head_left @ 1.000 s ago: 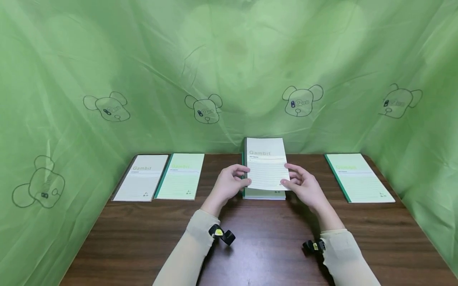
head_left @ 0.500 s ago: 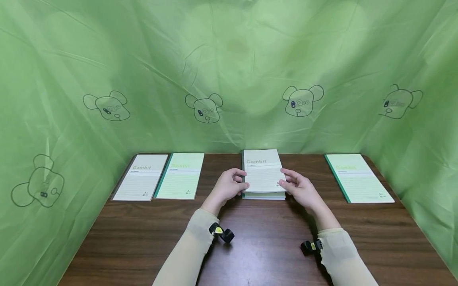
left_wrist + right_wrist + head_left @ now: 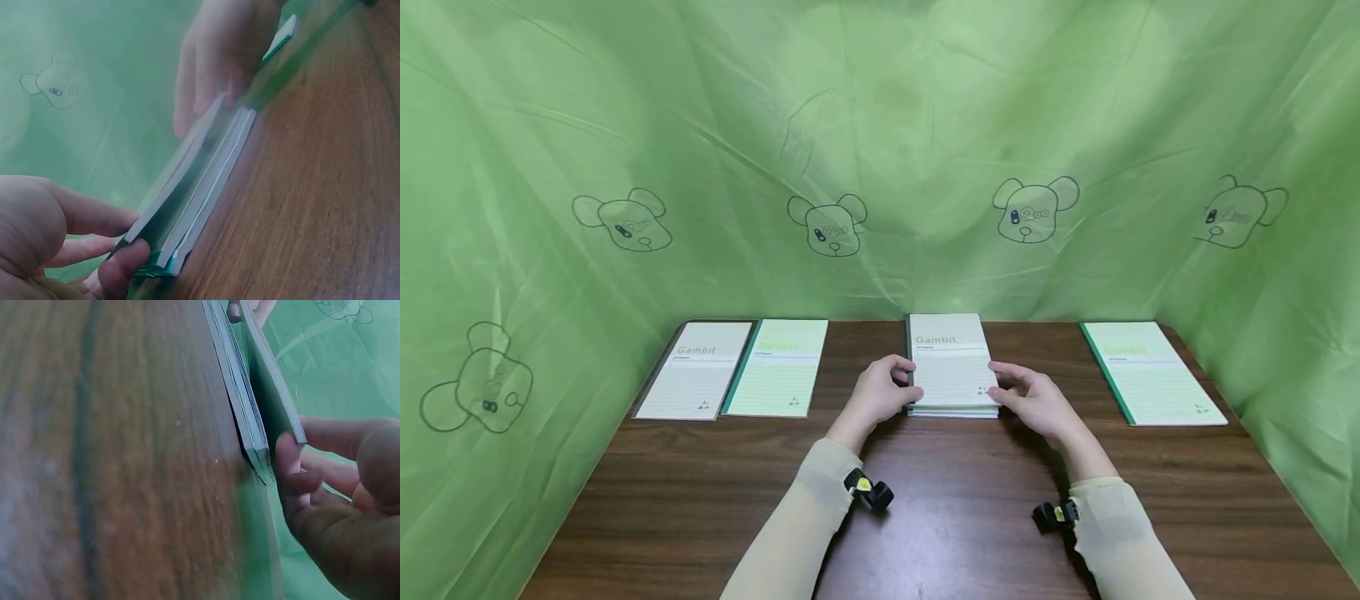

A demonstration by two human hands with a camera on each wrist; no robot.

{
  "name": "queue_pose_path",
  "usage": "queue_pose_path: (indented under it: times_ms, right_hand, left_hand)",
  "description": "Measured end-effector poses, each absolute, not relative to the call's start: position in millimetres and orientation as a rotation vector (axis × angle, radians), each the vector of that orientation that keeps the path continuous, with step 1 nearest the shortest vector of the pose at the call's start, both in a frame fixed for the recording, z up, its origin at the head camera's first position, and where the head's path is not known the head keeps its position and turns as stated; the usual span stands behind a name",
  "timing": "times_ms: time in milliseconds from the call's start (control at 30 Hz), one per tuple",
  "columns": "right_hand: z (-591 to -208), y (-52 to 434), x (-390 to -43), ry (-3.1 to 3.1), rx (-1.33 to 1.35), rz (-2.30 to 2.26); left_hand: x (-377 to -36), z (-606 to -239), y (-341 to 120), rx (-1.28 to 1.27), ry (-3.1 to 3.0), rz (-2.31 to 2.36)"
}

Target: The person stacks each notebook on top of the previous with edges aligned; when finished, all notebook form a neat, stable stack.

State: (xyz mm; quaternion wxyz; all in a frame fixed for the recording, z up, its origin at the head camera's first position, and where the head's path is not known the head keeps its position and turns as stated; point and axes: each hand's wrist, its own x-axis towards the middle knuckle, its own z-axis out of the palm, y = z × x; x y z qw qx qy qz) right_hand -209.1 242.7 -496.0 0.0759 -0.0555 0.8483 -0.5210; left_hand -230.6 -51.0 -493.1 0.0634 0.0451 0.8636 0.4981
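A grey-white "Gambit" notebook (image 3: 951, 362) lies on top of a small stack of notebooks (image 3: 955, 411) at the middle of the brown table (image 3: 925, 500). My left hand (image 3: 895, 389) pinches its near left corner and my right hand (image 3: 1017, 390) pinches its near right corner. In the left wrist view the top notebook (image 3: 181, 165) sits a little above the stack (image 3: 215, 187), with my left hand (image 3: 106, 250) gripping its corner. The right wrist view shows the same gap between notebook (image 3: 272, 387) and stack (image 3: 240, 406), beside my right hand (image 3: 312, 481).
A grey-white notebook (image 3: 696, 371) and a pale green one (image 3: 778, 368) lie side by side at the back left. Another pale green notebook (image 3: 1150, 372) lies at the back right. Green cloth with bear drawings (image 3: 880, 150) walls in the table on three sides.
The top notebook, held raised and tilted a second ago, has come down almost flat onto the stack. Both hands lowered with it and still hold its near corners.
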Motion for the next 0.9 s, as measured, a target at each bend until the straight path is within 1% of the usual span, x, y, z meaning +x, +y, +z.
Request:
queue_pose_path:
  times_ms: [167, 400, 633, 900]
  right_hand:
    - [-494.5, 242.5, -208.4, 2.576, -0.166, -1.499]
    - [-495.8, 241.7, -208.3, 2.599, -0.156, -1.416]
    - [-497.9, 238.8, -209.5, 2.59, -0.094, -1.396]
    - [-497.4, 237.2, -206.6, 2.564, -0.094, -1.445]
  left_hand:
    - [-230.7, -494.7, -49.0, 0.121, 2.622, 1.485]
    - [-231.2, -498.9, -47.4, 0.162, 2.712, 1.399]
    - [-228.8, -501.3, -42.6, 0.101, 2.703, 1.425]
    - [-229.0, -502.6, -37.0, 0.064, 2.67, 1.438]
